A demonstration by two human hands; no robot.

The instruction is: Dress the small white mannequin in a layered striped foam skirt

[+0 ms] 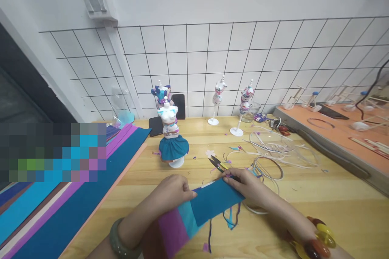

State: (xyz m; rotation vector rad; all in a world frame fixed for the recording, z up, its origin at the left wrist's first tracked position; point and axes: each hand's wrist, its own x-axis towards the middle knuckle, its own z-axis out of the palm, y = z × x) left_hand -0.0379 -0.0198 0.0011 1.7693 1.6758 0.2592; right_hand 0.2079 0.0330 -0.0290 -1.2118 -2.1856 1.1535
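Note:
A teal piece of crepe paper or cloth [217,201] is stretched between my two hands over the table. My left hand [174,190] pinches its upper left edge, and my right hand [244,184] grips its upper right corner. Under its left end lie light blue and purple layers [174,230], which hang toward me. Just behind my right hand is a pair of small scissors [217,164], blades pointing left. Beyond my left hand stands a small white dress form [168,117] wearing a gathered teal skirt [174,148].
Long strips of coloured material [100,194] cover the left side. Two dress forms [217,93] on stands [236,131] are at the back. Hoops of cord [269,168] and scraps lie to the right, beside an orange board [343,129]. A phone [178,106] leans on the wall.

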